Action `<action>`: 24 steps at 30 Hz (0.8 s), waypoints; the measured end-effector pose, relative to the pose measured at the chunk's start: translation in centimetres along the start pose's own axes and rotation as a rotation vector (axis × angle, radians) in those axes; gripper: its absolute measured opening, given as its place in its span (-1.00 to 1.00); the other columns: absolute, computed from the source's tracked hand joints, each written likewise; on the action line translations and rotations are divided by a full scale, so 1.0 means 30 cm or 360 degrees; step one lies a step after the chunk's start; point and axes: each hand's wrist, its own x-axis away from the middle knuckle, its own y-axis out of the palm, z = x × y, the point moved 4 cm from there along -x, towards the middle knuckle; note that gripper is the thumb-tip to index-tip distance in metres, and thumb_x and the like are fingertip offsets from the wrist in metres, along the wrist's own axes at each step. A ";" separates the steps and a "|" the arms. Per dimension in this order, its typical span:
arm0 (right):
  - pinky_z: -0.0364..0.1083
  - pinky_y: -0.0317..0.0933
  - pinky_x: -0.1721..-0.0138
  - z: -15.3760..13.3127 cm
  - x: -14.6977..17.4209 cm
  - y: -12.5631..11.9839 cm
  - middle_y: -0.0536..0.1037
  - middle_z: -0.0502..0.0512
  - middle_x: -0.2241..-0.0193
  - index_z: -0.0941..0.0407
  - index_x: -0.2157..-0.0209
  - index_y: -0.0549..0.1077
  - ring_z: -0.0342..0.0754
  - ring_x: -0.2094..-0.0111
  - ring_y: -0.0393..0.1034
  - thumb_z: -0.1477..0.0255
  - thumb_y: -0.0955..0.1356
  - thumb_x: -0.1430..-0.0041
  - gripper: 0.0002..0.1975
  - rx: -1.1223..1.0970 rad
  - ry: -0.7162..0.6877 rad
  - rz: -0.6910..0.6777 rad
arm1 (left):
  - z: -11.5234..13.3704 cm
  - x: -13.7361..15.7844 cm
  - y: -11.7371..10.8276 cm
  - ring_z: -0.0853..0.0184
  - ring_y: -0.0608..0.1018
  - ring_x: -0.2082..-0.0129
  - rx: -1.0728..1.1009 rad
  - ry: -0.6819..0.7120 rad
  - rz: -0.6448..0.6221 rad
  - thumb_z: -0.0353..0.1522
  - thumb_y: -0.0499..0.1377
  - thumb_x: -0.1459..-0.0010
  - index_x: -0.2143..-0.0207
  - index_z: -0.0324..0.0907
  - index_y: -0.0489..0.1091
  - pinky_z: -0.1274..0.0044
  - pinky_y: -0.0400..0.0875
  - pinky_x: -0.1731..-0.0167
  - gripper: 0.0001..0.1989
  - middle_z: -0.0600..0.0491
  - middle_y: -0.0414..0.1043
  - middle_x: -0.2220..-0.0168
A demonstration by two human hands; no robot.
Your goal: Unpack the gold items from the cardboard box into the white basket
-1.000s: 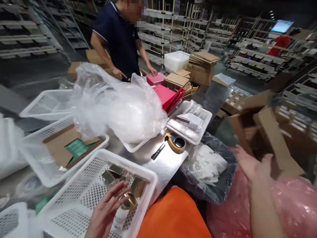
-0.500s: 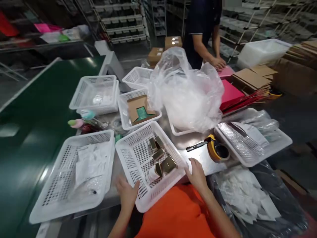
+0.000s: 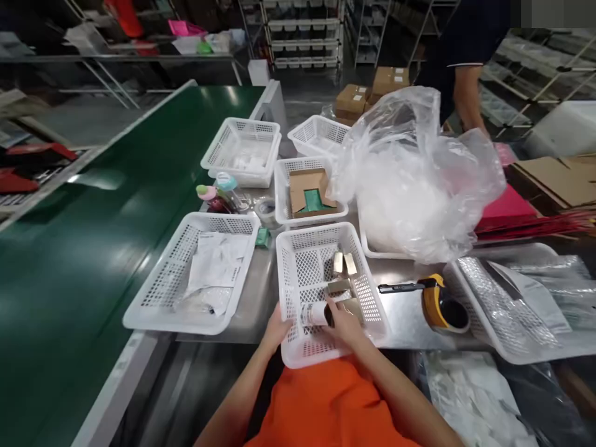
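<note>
A white perforated plastic basket (image 3: 321, 355) sits in front of me at the table's edge. My left hand (image 3: 278, 329) grips its left rim, thumb over the edge. Inside it, my right hand (image 3: 345, 324) has its fingers curled at the dark gold end of a small white-and-gold package (image 3: 315, 313); the fingertips are partly hidden. A larger gold box (image 3: 352, 307) lies just beyond that hand. Farther up in the basket are small gold boxes (image 3: 338, 263), some standing and one lying flat (image 3: 339, 286).
Left is a basket of papers (image 3: 186, 323) beside a green conveyor belt (image 3: 84, 248). Behind stand a basket with an open carton (image 3: 302, 183) and a big clear plastic bag (image 3: 410, 192). A tape dispenser (image 3: 442, 304) and a bubble-wrap basket (image 3: 512, 354) lie right. Another person (image 3: 468, 93) stands beyond.
My right hand has left the basket's right rim and reached inside to the white-and-gold package. My left hand stays on the left side. The basket now sits straighter; the view has turned left.
</note>
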 end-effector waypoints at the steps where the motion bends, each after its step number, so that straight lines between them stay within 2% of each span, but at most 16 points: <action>1: 0.10 0.32 0.13 -0.001 -0.002 0.012 0.42 0.38 -0.09 0.08 -0.35 0.01 0.31 0.02 0.45 0.35 0.40 -0.09 -0.16 -0.0002 0.0024 -0.0015 | 0.005 -0.001 -0.002 0.15 0.54 -0.05 -0.0020 -0.0015 0.0009 -0.51 0.09 0.01 -0.11 -0.27 0.20 0.31 0.43 -0.10 -0.44 -0.17 0.48 -0.06; 3: 0.13 0.32 0.10 0.004 -0.003 0.028 0.37 0.42 -0.13 0.10 -0.35 -0.02 0.35 -0.01 0.44 0.33 0.44 -0.04 -0.09 -0.0009 0.0067 -0.0033 | 0.018 0.011 -0.004 0.07 0.52 -0.07 -0.0066 -0.0053 0.0038 -0.49 0.09 -0.04 -0.19 -0.30 0.14 0.23 0.41 -0.11 -0.40 -0.24 0.45 -0.09; 5: 0.18 0.31 0.05 0.012 -0.004 0.039 0.26 0.45 -0.22 0.10 -0.33 0.00 0.36 -0.03 0.42 0.34 0.46 -0.01 -0.09 -0.0094 0.0057 -0.0007 | 0.047 0.037 -0.006 -0.04 0.36 -0.24 -0.0209 -0.0015 0.0184 -0.42 0.08 -0.12 -0.30 -0.32 -0.03 0.12 0.28 -0.21 -0.31 -0.35 0.23 -0.26; 7: 0.22 0.27 -0.04 0.022 -0.006 0.044 0.15 0.45 -0.30 0.11 -0.29 0.06 0.36 -0.10 0.36 0.39 0.46 0.02 -0.14 -0.0271 -0.0019 0.0071 | 0.102 0.065 0.013 -0.08 0.05 -0.41 -0.0588 0.0218 0.0311 -0.37 0.06 -0.18 -0.35 -0.31 -0.09 0.06 0.02 -0.33 -0.28 -0.35 -0.08 -0.40; 8: 0.24 0.23 -0.10 0.028 -0.008 0.045 0.12 0.43 -0.32 0.12 -0.27 0.09 0.35 -0.15 0.31 0.41 0.46 0.04 -0.15 -0.0366 -0.0061 0.0113 | 0.132 0.074 0.042 -0.06 -0.07 -0.44 -0.0843 0.0377 0.0254 -0.36 0.07 -0.18 -0.35 -0.28 -0.05 0.06 -0.12 -0.37 -0.29 -0.30 -0.17 -0.43; 10: 0.24 0.15 -0.19 0.041 -0.011 0.049 0.16 0.42 -0.30 0.15 -0.23 0.11 0.33 -0.23 0.21 0.45 0.47 0.08 -0.17 -0.0499 -0.0118 0.0167 | 0.168 0.077 0.130 -0.04 -0.10 -0.44 -0.1285 0.0616 -0.0088 -0.39 0.19 -0.09 -0.32 -0.23 0.06 0.07 -0.20 -0.39 -0.25 -0.23 -0.14 -0.43; 12: 0.22 0.13 -0.21 0.054 -0.013 0.054 0.24 0.41 -0.23 0.18 -0.20 0.12 0.29 -0.22 0.20 0.46 0.46 0.09 -0.18 -0.0574 -0.0141 0.0186 | 0.176 0.064 0.211 -0.10 0.02 -0.42 -0.1456 0.0632 -0.0406 -0.48 0.27 0.05 -0.33 -0.22 0.06 0.03 -0.11 -0.37 -0.12 -0.27 -0.02 -0.40; 13: 0.20 0.16 -0.19 0.061 -0.013 0.056 0.27 0.41 -0.20 0.19 -0.18 0.13 0.28 -0.19 0.24 0.45 0.46 0.10 -0.20 -0.0623 -0.0147 0.0193 | 0.180 0.053 0.237 -0.13 0.11 -0.38 -0.1474 0.0602 -0.0451 -0.52 0.26 0.07 -0.34 -0.25 0.04 0.02 -0.04 -0.34 -0.10 -0.31 0.08 -0.35; 15: 0.17 0.19 -0.15 0.075 -0.014 0.059 0.31 0.38 -0.14 0.19 -0.14 0.16 0.23 -0.12 0.29 0.43 0.47 0.12 -0.23 -0.0747 -0.0144 0.0225 | 0.196 0.033 0.258 -0.14 0.35 -0.24 -0.1445 0.0557 -0.0385 -0.55 0.16 -0.01 -0.33 -0.32 0.07 0.00 0.16 -0.24 -0.21 -0.36 0.33 -0.19; 17: 0.14 0.21 -0.14 0.092 -0.016 0.061 0.36 0.30 -0.07 0.15 -0.10 0.18 0.18 -0.06 0.32 0.38 0.50 0.17 -0.23 -0.0899 -0.0129 0.0262 | 0.218 0.030 0.239 -0.05 0.52 -0.07 -0.1402 0.0530 -0.0287 -0.57 0.01 -0.10 -0.26 -0.36 0.19 0.08 0.35 -0.12 -0.38 -0.32 0.49 -0.01; 18: 0.13 0.22 -0.13 0.100 -0.016 0.062 0.38 0.26 -0.03 0.13 -0.07 0.20 0.16 -0.04 0.33 0.36 0.52 0.21 -0.22 -0.0986 -0.0116 0.0278 | 0.229 0.035 0.215 0.01 0.53 -0.05 -0.1386 0.0516 -0.0241 -0.58 -0.04 -0.12 -0.20 -0.35 0.26 0.14 0.39 -0.10 -0.43 -0.29 0.50 0.01; 20: 0.13 0.26 -0.09 0.113 -0.015 0.063 0.42 0.19 0.05 0.11 -0.03 0.22 0.14 0.02 0.36 0.29 0.55 0.30 -0.19 -0.1177 -0.0075 0.0290 | 0.263 0.058 0.145 0.08 0.45 -0.16 -0.1278 0.0616 -0.0096 -0.57 -0.03 -0.13 -0.07 -0.26 0.41 0.22 0.36 -0.16 -0.52 -0.24 0.41 -0.12; 22: 0.13 0.31 -0.03 0.117 -0.005 0.060 0.45 0.18 0.11 0.12 -0.02 0.22 0.13 0.08 0.40 0.19 0.53 0.26 -0.20 -0.1353 -0.0028 0.0279 | 0.313 0.100 0.058 0.05 0.25 -0.31 -0.1020 0.0954 0.0178 -0.47 0.11 -0.14 0.04 -0.16 0.51 0.18 0.23 -0.28 -0.65 -0.15 0.18 -0.31; 24: 0.12 0.34 -0.01 0.110 0.018 0.048 0.46 0.20 0.09 0.11 -0.06 0.19 0.11 0.08 0.43 0.10 0.48 0.17 -0.21 -0.1636 -0.0004 0.0251 | 0.356 0.157 -0.029 -0.01 0.14 -0.37 -0.0718 0.1328 0.0517 -0.34 0.22 -0.13 0.06 -0.09 0.54 0.10 0.19 -0.29 -0.70 -0.07 0.02 -0.38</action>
